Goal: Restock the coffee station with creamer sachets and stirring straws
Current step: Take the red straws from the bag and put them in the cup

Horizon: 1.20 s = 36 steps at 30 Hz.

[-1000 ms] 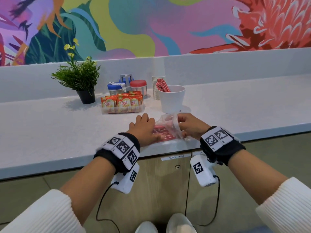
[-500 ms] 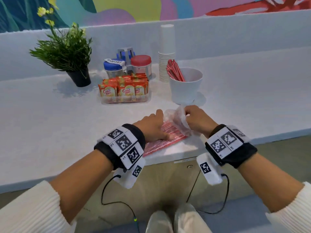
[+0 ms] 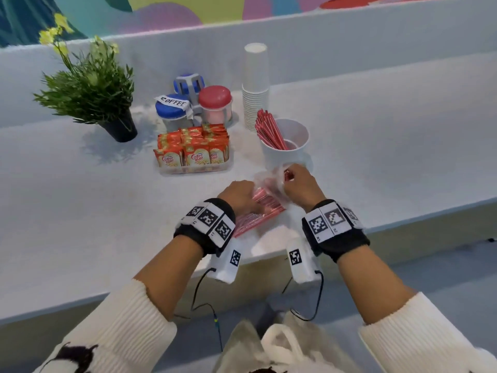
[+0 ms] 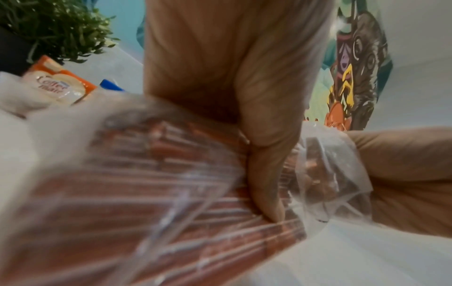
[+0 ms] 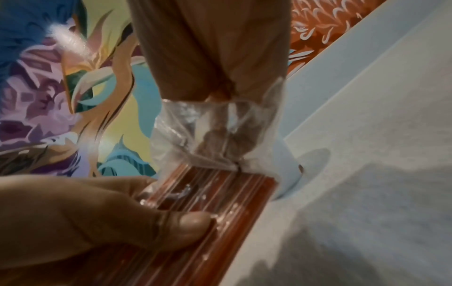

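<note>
A clear plastic bag of red stirring straws lies near the counter's front edge. My left hand grips the bag's middle, thumb on top, pinning it to the counter. My right hand pinches the bag's open far end and a red straw tip shows at its fingers. Just beyond stands a white cup holding red straws. Left of it a clear tray is packed with orange creamer sachets.
Behind the tray stand a blue-lidded coffee jar, a red-lidded jar and a tall stack of paper cups. A potted plant sits at the far left. The white counter stretches right; a low wall runs behind.
The head view has tilted down and closer. My right hand has risen a little at the bag's open end, toward the cup. The left hand keeps holding the bag down.
</note>
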Available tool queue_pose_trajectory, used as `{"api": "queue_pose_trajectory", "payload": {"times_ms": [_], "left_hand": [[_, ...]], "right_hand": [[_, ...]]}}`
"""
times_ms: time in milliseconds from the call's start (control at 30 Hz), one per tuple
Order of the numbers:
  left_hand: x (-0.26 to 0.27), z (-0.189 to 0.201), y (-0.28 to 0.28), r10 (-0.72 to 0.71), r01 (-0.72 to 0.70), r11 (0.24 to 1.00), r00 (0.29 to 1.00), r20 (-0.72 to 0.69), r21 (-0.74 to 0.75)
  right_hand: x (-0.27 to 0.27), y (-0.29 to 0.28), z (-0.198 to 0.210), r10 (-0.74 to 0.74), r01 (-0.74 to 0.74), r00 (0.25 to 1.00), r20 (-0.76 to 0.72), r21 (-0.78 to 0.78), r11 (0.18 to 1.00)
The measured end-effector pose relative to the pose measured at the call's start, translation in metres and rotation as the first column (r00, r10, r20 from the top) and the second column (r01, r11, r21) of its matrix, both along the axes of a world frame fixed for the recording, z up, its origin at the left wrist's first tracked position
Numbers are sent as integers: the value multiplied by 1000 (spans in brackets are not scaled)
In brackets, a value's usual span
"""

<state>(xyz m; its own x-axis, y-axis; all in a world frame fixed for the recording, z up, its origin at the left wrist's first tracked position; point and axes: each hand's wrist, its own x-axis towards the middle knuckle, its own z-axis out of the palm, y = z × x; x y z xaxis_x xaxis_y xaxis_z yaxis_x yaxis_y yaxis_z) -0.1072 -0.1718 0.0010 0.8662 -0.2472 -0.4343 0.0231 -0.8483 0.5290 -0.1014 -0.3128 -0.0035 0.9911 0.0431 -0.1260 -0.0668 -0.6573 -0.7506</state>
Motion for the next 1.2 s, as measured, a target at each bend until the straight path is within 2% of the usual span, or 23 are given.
{"api": "queue_pose_trajectory", "payload": {"times_ms": [100,200,367,500,633,700,767,867,933,967,1100,1200], "left_hand": [[4,13,-4,22,-20,999,999,41,-39],[0,17,-7,63,-49,982,996,71,-180],[-5,10,-6,170,-124,914,982,87,-387],[-3,6,-12,249,-182,876,964,96,-446],[3,5,-13,248,-158,859,961,125,-487],[7,3,-11,250,-158,847,961,118,-508],[11,2,-8,246,-157,836,964,104,-525],[15,-1,-5,222,-147,824,972,73,-547],[19,-3,-4,200,-137,818,978,53,-558],[21,-5,-4,189,-131,816,981,45,-563],[30,-8,-5,126,-89,810,992,24,-579],[35,-12,-7,71,-91,813,996,-57,-575]], "right_hand": [[7,-5,11,-49,40,995,90,92,995],[13,-14,21,-39,10,987,153,184,983],[15,-33,36,-41,-24,984,173,362,932],[22,-37,36,-114,25,981,156,480,877],[30,-29,35,-30,3,998,55,435,901],[31,-28,38,-21,-2,999,48,442,897],[34,-31,42,-65,17,995,74,518,855],[41,-35,50,-153,65,986,70,679,731],[44,-34,50,-120,84,993,-9,763,641],[44,-32,48,-74,86,996,-51,777,624],[35,-24,36,65,26,993,-98,725,689],[34,-27,25,-70,83,996,-47,681,727]]}}
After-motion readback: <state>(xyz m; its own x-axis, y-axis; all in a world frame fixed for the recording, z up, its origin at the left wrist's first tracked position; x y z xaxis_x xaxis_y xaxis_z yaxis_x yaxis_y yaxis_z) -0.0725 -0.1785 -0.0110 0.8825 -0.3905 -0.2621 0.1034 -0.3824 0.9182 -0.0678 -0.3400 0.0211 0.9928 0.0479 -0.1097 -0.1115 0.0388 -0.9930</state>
